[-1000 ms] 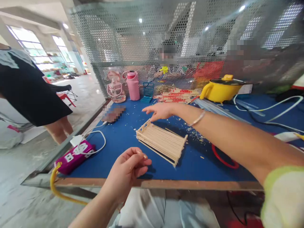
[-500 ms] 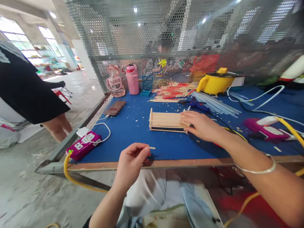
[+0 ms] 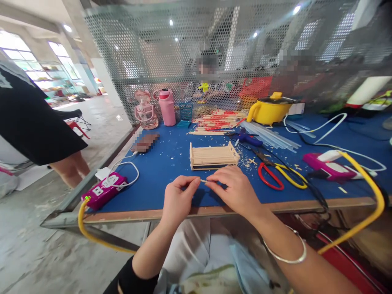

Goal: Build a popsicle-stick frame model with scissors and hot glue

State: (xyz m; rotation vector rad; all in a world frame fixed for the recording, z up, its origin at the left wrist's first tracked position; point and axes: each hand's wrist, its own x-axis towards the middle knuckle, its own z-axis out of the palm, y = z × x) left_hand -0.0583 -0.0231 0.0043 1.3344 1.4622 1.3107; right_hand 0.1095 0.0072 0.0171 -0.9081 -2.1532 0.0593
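Between the fingertips of my two hands is a short thin wooden stick (image 3: 203, 181), above the front part of the blue tabletop. My left hand (image 3: 180, 198) pinches its left end, thumb against fingers. At the other end, the thumb and forefinger of my right hand (image 3: 234, 190) close on the stick. Just beyond my hands stands a small frame made of wooden sticks (image 3: 214, 156), with short raised ends; neither hand touches it. Red-and-yellow-handled scissors (image 3: 271, 173) lie to the right of my right hand.
Behind the frame lie a pile of red-tipped sticks (image 3: 216, 121), blue-handled pliers (image 3: 249, 138) and clear glue sticks (image 3: 269, 136). A yellow pot (image 3: 271, 110), pink bottle (image 3: 167, 108), phone (image 3: 146, 143) and purple power strips (image 3: 104, 190) surround the work area. A person (image 3: 36, 110) stands at left.
My right hand has left the wooden frame and come down and left to the short stick. My left hand has risen slightly. The scissors now show uncovered.
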